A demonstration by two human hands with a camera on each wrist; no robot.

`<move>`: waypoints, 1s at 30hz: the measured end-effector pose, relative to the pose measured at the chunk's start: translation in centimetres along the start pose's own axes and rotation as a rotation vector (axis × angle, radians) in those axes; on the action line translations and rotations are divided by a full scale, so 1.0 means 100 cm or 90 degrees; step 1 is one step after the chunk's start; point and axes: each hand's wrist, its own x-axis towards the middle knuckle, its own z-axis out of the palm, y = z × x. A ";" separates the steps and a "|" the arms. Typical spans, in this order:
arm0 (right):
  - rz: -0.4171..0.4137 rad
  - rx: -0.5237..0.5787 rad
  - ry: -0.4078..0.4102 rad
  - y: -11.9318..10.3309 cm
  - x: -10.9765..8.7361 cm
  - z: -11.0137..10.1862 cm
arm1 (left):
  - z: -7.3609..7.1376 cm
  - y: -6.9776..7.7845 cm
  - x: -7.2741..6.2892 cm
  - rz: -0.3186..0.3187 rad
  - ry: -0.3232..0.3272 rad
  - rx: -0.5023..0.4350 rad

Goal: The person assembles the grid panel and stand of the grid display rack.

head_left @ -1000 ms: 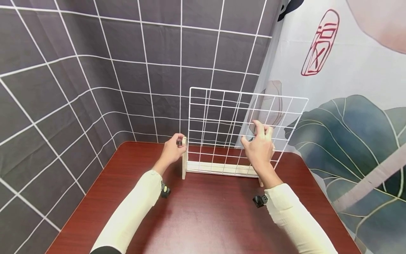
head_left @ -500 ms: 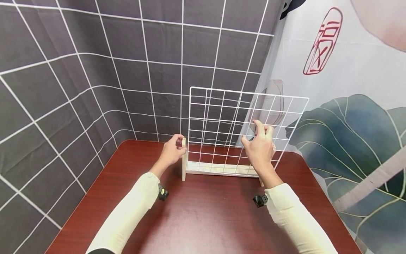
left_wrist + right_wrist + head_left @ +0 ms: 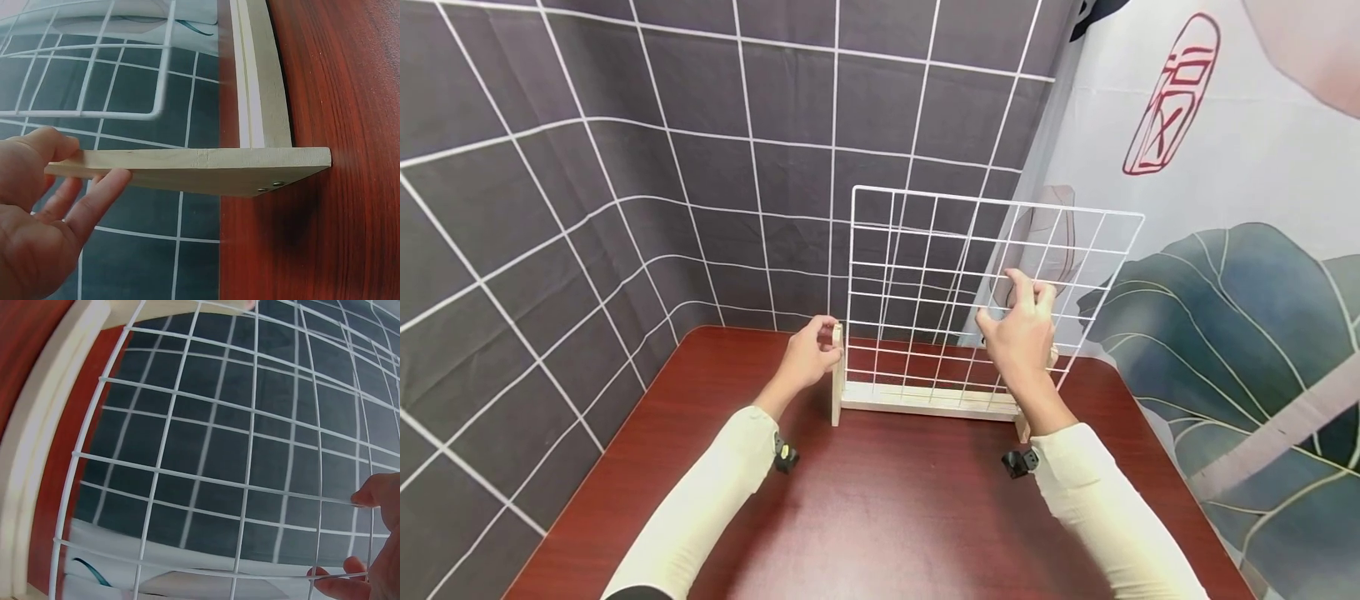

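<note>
A white wire grid panel [image 3: 977, 199] stands nearly upright over a pale wooden stand, whose long crossbar [image 3: 932, 402] joins two side boards. My right hand [image 3: 1024, 337] grips the grid by its wires towards the right, thumb and fingers spread across several bars. With thumb and fingers, my left hand [image 3: 807, 357] pinches the upper end of the left side board [image 3: 200, 157]. In the left wrist view, the grid's rounded corner [image 3: 158, 112] is apart from the crossbar. My right forearm partly hides the right side board [image 3: 1022, 428].
The stand rests on a reddish-brown wooden table [image 3: 880, 517]. Behind and to the left hangs a dark grey cloth [image 3: 790, 100] with white lines. A white curtain [image 3: 1105, 125] with leaf prints hangs at the right.
The grid has risen slightly in the last half second, my right hand going up with it. My left hand stays at the side board.
</note>
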 end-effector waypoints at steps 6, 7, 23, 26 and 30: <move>-0.027 0.016 0.026 -0.012 0.024 -0.012 | 0.000 0.001 0.000 0.001 0.001 -0.006; -0.027 0.017 0.029 -0.014 0.028 -0.014 | 0.000 0.002 -0.001 0.002 0.001 -0.006; -0.028 0.019 0.041 -0.047 0.066 -0.022 | 0.001 0.000 -0.003 -0.002 0.009 -0.007; -0.025 0.021 0.040 -0.051 0.069 -0.021 | 0.000 0.001 -0.003 -0.001 0.011 -0.008; -0.024 0.020 0.036 -0.055 0.071 -0.019 | -0.001 0.003 -0.003 0.004 0.015 -0.004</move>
